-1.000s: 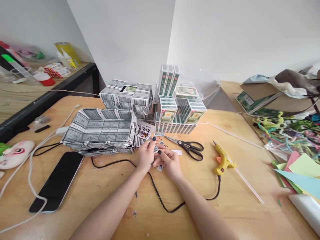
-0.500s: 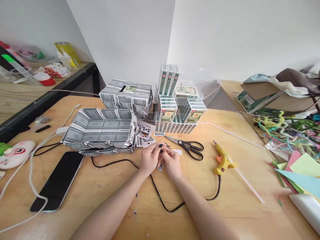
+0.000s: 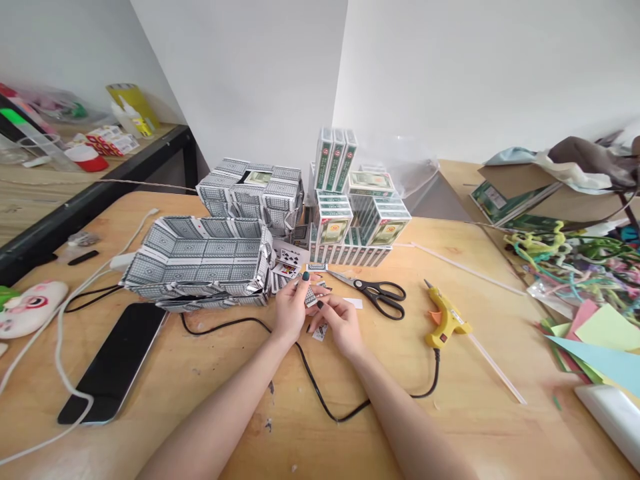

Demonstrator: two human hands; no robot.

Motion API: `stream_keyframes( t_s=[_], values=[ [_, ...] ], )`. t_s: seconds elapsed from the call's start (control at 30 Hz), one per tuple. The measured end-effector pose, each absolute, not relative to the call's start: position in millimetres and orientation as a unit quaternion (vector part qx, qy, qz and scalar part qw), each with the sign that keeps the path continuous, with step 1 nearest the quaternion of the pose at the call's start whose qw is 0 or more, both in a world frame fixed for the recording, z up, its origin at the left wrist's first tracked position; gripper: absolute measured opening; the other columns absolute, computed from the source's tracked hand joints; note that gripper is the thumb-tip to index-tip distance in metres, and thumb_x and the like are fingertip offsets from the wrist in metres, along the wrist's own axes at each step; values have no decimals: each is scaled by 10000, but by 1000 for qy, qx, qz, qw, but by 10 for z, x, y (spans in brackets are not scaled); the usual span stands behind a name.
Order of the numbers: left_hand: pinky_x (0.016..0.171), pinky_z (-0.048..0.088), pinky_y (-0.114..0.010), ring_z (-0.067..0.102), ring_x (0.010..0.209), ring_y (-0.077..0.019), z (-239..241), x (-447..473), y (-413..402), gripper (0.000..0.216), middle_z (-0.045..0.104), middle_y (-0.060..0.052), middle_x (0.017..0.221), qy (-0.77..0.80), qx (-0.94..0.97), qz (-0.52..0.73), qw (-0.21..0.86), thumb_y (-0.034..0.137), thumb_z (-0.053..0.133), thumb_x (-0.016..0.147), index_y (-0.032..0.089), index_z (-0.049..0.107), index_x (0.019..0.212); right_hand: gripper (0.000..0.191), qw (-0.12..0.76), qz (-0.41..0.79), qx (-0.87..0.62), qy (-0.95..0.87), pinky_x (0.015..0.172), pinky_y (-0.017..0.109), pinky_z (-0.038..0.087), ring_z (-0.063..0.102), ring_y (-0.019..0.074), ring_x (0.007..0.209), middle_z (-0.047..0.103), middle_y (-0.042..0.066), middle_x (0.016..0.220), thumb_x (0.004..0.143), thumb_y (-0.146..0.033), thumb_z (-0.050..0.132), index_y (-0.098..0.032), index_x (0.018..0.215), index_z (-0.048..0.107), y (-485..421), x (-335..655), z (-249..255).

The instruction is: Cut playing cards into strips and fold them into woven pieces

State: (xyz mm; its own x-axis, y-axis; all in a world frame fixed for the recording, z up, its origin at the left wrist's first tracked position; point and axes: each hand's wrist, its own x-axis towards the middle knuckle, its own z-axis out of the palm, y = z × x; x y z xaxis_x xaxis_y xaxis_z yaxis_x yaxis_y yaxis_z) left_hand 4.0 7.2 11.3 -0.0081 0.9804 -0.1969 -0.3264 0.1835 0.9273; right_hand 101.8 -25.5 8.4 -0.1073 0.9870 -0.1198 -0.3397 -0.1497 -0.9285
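In the middle of the table, my left hand (image 3: 290, 310) pinches a small folded playing card (image 3: 311, 297), its grey patterned back partly showing. My right hand (image 3: 343, 325) has its fingertips closed at the card's right edge. A cut card piece (image 3: 320, 331) lies on the table under my fingers. Loose playing cards (image 3: 290, 257) are piled just beyond my left hand. To the left stands an open box built of folded cards (image 3: 205, 250). Black-handled scissors (image 3: 383, 293) lie beyond my right hand, close to a white paper strip (image 3: 354, 303).
A yellow glue gun (image 3: 445, 317) lies at right, its black cord (image 3: 320, 397) running beneath my forearms. Boxed card decks (image 3: 350, 207) are stacked at the back beside another card-built structure (image 3: 255, 190). A phone (image 3: 115, 360) and white cable (image 3: 63, 333) occupy the left; coloured paper (image 3: 605, 340) the right.
My hands have parted slightly and my left thumb has lifted, so the card between them now shows. The view has shifted a little.
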Motion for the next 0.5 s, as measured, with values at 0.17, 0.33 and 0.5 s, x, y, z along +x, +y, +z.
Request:
stream_keyframes(
  t_s=[0.17, 0.33, 0.5],
  values=[
    [432, 464, -223, 643, 605, -190, 127, 30, 70, 396, 677, -60, 686, 475, 350, 528, 611, 493, 548, 712, 140, 595, 886, 205, 526, 631, -412, -394, 447, 246, 465, 567, 113, 408, 683, 41, 701, 740, -364, 576, -159, 731, 578, -249, 1017, 75],
    [430, 466, -235, 639, 590, -189, 135, 31, 68, 401, 675, -51, 685, 479, 339, 521, 620, 499, 552, 705, 150, 596, 896, 220, 521, 632, -411, -401, 447, 244, 462, 563, 114, 409, 671, 35, 648, 747, -371, 573, -158, 691, 571, -246, 1018, 100],
    [450, 481, -250, 639, 590, -190, 134, 25, 82, 397, 674, -46, 676, 477, 323, 517, 634, 502, 550, 707, 158, 593, 901, 249, 510, 630, -402, -425, 463, 238, 455, 563, 116, 414, 639, 19, 547, 762, -385, 555, -146, 715, 606, -247, 1029, 137]
  ],
)
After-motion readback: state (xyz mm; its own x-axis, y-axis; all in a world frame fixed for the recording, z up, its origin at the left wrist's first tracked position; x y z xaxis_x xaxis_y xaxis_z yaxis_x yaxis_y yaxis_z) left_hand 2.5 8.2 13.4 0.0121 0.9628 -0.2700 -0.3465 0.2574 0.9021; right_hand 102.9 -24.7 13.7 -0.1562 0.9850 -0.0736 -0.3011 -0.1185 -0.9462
